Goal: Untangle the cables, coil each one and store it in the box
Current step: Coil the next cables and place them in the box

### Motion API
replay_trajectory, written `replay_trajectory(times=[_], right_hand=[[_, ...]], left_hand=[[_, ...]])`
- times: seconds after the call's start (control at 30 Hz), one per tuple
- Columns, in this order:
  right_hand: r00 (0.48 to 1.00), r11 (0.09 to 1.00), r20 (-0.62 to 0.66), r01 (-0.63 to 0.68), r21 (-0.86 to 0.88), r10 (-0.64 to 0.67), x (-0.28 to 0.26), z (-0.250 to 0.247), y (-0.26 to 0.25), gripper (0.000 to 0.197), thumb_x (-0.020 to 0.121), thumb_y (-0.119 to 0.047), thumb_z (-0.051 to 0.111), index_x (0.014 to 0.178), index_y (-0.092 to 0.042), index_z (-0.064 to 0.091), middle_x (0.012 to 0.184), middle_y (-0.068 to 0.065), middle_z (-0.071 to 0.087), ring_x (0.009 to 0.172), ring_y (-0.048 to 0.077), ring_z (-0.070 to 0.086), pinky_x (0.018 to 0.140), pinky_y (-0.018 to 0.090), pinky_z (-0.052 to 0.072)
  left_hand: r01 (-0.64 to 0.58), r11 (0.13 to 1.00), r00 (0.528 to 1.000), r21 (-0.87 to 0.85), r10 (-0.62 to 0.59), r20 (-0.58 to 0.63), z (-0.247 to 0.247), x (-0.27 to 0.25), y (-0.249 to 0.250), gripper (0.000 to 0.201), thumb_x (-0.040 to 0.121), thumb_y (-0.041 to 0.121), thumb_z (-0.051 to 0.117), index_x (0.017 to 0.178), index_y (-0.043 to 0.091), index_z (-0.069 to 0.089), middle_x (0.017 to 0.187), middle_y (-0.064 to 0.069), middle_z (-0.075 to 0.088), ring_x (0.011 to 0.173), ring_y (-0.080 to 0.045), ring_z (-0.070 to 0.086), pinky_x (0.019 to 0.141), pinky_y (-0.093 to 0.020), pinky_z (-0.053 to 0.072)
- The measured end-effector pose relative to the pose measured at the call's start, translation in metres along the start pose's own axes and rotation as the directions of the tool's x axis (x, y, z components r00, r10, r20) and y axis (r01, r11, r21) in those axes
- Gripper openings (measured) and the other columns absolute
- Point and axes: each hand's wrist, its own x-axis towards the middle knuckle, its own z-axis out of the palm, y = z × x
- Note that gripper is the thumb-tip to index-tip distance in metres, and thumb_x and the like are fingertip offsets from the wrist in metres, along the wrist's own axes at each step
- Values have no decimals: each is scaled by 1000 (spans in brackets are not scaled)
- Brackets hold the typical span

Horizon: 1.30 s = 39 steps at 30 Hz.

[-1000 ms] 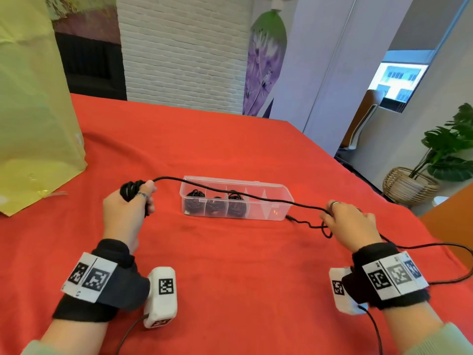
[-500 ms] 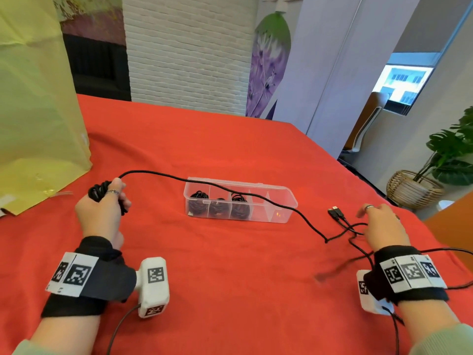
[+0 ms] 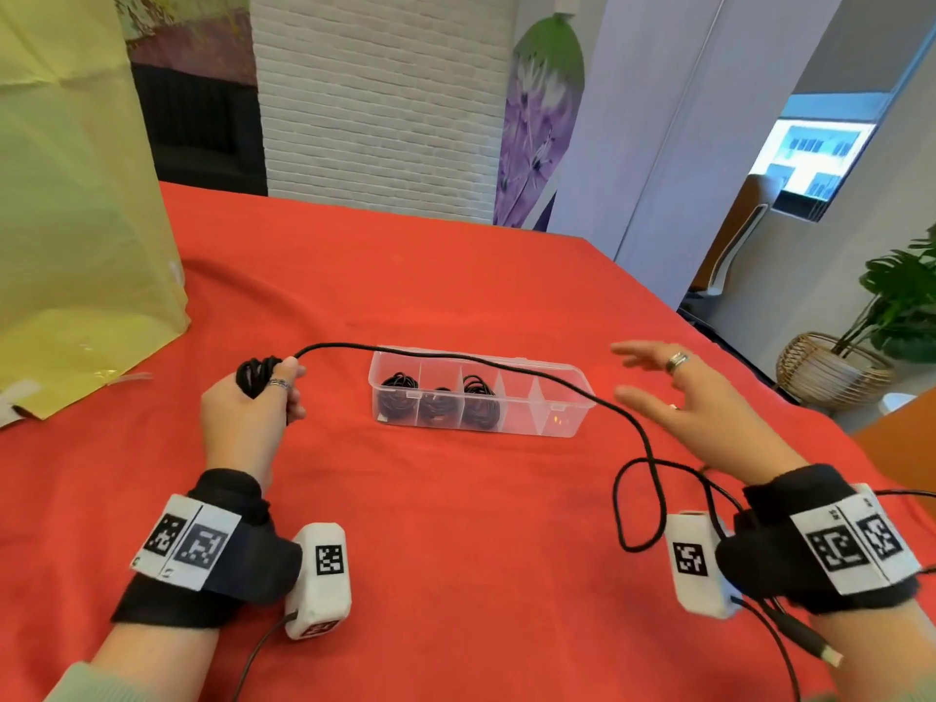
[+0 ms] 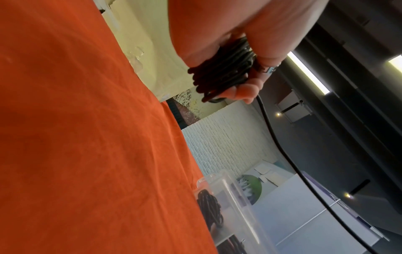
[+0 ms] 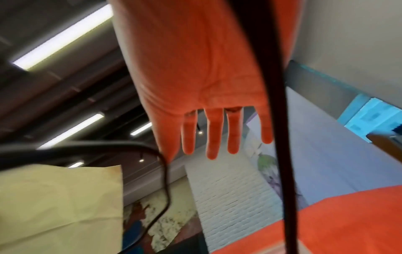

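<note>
My left hand grips a coil of black cable above the red table, left of the clear box. The coil shows wrapped around the fingers in the left wrist view. From it the loose cable runs over the box, then loops on the cloth by my right wrist. A black plug lies near that wrist. My right hand hovers right of the box, fingers straight and spread, holding nothing. Three black coils fill the box's left compartments.
A tall yellow paper bag stands at the table's left. The red table's right edge falls away toward a wicker basket with a plant. An orange surface sits at the far right.
My right hand has let go of the cable, opened and lifted toward the box. The loose cable has dropped into a loop by my right wrist. My left hand shifted right with the coil.
</note>
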Motion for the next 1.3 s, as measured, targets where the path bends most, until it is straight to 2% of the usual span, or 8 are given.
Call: replay_trajectory(times=[0.27, 0.4, 0.53, 0.63, 0.77, 0.93, 1.1, 1.3], right_hand=[[938, 987, 321, 152, -45, -130, 6, 60, -64, 64, 91, -41, 53, 147, -29, 24, 146, -6, 32, 135, 6, 29, 113, 26, 25], [934, 951, 332, 215, -223, -133, 13, 106, -81, 77, 92, -37, 54, 150, -28, 4, 156, 3, 14, 144, 20, 12, 116, 41, 21], [952, 980, 250, 193, -40, -178, 25, 125, -83, 24, 99, -29, 40, 114, -18, 55, 108, 4, 65, 105, 22, 58, 89, 39, 46], [952, 986, 287, 69, 149, -110, 24, 117, -79, 22, 101, -27, 35, 85, -17, 47, 65, -9, 51, 59, 12, 50, 57, 20, 39], [976, 939, 165, 77, 336, -139, 20, 117, -65, 25, 101, -32, 32, 86, -14, 40, 70, -5, 38, 64, 7, 37, 66, 30, 36], [998, 925, -37, 57, 376, -46, 34, 117, -69, 25, 101, -29, 34, 78, -23, 41, 66, -11, 43, 59, 1, 41, 62, 19, 34], [847, 993, 520, 78, 93, -115, 25, 144, -81, 23, 100, -33, 35, 101, -19, 53, 95, 8, 60, 93, 27, 57, 88, 41, 44], [731, 958, 621, 250, 142, -283, -7, 130, -108, 24, 99, -34, 42, 85, -14, 46, 71, 3, 55, 64, 17, 46, 62, 27, 32]], left_hand=[[-106, 978, 959, 179, 54, 277, 20, -23, 4, 22, 86, 16, 63, 71, 1, 65, 48, 2, 56, 42, -9, 52, 59, -31, 48], [-138, 979, 820, 150, 28, 572, 24, -44, 16, 20, 87, 9, 62, 68, 6, 65, 48, 0, 54, 44, -12, 51, 50, -18, 44], [-42, 996, 708, 82, -28, 706, 23, -47, 20, 22, 89, 15, 61, 68, 11, 65, 51, -2, 50, 47, -15, 48, 51, -19, 40], [148, 984, 758, -101, -47, 651, 21, -40, 23, 24, 82, 22, 58, 60, 16, 58, 50, 2, 43, 45, -15, 43, 49, -19, 40], [405, 857, 709, -317, -76, 701, 14, -34, 30, 28, 78, 32, 63, 58, 16, 52, 53, 1, 42, 44, -12, 41, 45, -19, 39], [370, 880, 560, -298, 44, 827, 14, -44, 28, 42, 56, 41, 85, 84, 12, 75, 65, -1, 63, 48, -10, 52, 51, -18, 45], [399, 810, 634, -431, 96, 767, 19, -43, 28, 55, 63, 22, 81, 114, 9, 66, 118, -13, 66, 105, -28, 65, 82, -26, 54], [189, 919, 799, -345, 61, 598, 22, -35, 23, 37, 86, 12, 57, 122, 12, 50, 117, -7, 67, 111, -24, 62, 91, -29, 52]])
